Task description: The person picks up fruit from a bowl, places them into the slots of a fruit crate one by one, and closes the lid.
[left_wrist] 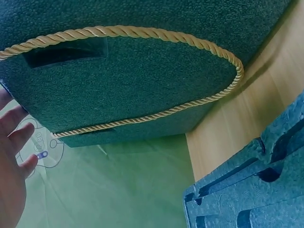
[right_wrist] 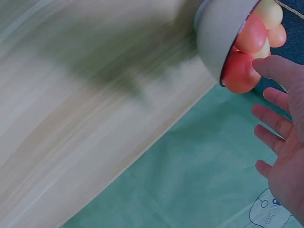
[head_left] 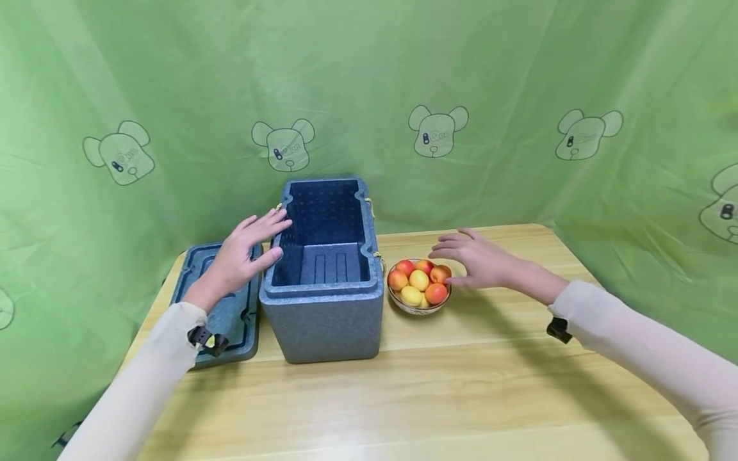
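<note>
A grey foam box stands without its lid on the table, and its inside shows no contents. My left hand, fingers spread, is at the box's left rim; whether it touches the rim I cannot tell. Right of the box sits a bowl heaped with red and yellow apricot-like fruits. Over the bowl's right edge hovers my right hand, its fingers extended and holding nothing. In the right wrist view the thumb lies close to a red fruit; contact is unclear.
The box's matching lid lies flat at the left, beside the box. Yellow twisted rope runs along the box's side. Behind the wooden table hangs a green curtain printed with bear heads.
</note>
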`<action>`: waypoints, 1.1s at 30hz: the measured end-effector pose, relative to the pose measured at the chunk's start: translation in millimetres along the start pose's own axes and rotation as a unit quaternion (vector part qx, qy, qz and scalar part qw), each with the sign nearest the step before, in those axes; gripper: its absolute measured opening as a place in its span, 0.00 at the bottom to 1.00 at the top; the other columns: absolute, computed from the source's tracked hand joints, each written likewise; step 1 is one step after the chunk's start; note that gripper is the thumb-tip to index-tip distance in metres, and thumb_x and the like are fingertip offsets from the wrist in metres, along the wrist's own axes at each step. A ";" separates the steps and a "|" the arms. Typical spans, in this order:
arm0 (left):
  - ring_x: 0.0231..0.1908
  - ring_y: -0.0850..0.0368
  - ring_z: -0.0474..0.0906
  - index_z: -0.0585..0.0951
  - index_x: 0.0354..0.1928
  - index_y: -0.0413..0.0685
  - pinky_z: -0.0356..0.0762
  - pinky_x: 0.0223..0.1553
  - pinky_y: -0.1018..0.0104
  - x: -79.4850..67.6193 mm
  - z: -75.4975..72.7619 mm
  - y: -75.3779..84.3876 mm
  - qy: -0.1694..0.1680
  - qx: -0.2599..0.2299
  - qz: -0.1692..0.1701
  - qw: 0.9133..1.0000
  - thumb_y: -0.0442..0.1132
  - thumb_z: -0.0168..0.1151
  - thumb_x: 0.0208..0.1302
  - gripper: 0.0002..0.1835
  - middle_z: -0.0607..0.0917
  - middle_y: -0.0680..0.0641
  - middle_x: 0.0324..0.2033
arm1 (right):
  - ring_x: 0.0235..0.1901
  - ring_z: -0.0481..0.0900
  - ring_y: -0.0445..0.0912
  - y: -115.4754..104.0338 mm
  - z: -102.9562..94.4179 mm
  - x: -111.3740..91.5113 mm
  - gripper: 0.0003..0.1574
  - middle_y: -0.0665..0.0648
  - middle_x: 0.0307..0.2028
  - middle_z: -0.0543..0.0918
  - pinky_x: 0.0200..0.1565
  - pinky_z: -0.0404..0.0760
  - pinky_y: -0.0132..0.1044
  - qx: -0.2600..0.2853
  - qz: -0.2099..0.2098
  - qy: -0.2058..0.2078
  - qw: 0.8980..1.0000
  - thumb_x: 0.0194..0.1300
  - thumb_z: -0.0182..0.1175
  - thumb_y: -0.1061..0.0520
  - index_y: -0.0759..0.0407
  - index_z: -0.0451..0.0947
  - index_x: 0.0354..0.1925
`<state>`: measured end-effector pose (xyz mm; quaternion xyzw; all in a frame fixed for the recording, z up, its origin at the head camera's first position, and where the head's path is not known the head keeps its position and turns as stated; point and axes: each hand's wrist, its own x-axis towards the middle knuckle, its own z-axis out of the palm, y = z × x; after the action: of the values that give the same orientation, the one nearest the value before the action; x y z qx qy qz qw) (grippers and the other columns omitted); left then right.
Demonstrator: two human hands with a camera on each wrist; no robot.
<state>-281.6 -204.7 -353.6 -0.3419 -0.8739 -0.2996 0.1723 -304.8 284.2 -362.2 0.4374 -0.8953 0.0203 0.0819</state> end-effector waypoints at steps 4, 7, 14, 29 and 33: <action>0.79 0.43 0.56 0.71 0.74 0.53 0.45 0.78 0.36 -0.8 -0.9 1.2 -0.004 0.007 -0.003 1.000 0.53 0.55 0.74 0.30 0.65 0.45 0.77 | 0.61 0.77 0.63 2.2 6.6 -1.3 0.31 0.60 0.51 0.87 0.65 0.66 0.69 -0.010 -0.019 0.026 0.999 0.52 0.77 0.51 0.60 0.85 0.53; 0.78 0.41 0.56 0.71 0.74 0.52 0.46 0.77 0.36 -0.9 -1.3 0.8 -0.004 0.007 -0.005 1.000 0.53 0.55 0.74 0.30 0.65 0.44 0.77 | 0.57 0.79 0.61 2.8 10.8 -0.7 0.29 0.58 0.47 0.88 0.62 0.68 0.67 -0.014 -0.032 0.050 0.998 0.49 0.78 0.52 0.60 0.86 0.49; 0.79 0.43 0.55 0.70 0.75 0.54 0.46 0.77 0.35 -0.4 -2.2 2.1 -0.007 0.003 -0.010 1.000 0.53 0.55 0.74 0.30 0.64 0.46 0.77 | 0.50 0.79 0.56 3.9 20.8 -0.9 0.27 0.54 0.42 0.88 0.60 0.69 0.62 -0.031 -0.030 0.062 0.997 0.46 0.79 0.52 0.58 0.87 0.46; 0.79 0.45 0.57 0.71 0.74 0.54 0.48 0.77 0.37 0.8 0.2 2.5 0.008 0.032 -0.007 0.999 0.51 0.52 0.76 0.28 0.66 0.46 0.77 | 0.44 0.77 0.53 4.7 27.2 -1.5 0.27 0.54 0.37 0.87 0.53 0.68 0.56 -0.032 -0.044 0.091 0.994 0.42 0.80 0.55 0.59 0.86 0.43; 0.78 0.43 0.58 0.70 0.75 0.55 0.50 0.77 0.38 2.3 1.3 0.0 0.008 0.054 -0.007 0.998 0.53 0.49 0.78 0.28 0.65 0.47 0.77 | 0.43 0.77 0.53 6.3 27.0 -1.1 0.26 0.54 0.37 0.86 0.52 0.70 0.56 -0.031 -0.048 0.096 0.994 0.42 0.80 0.55 0.59 0.86 0.42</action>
<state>-283.4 -202.8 -353.4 -0.3239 -0.8897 -0.2557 0.1951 -312.6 286.0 -388.7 0.4735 -0.8612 0.0307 0.1823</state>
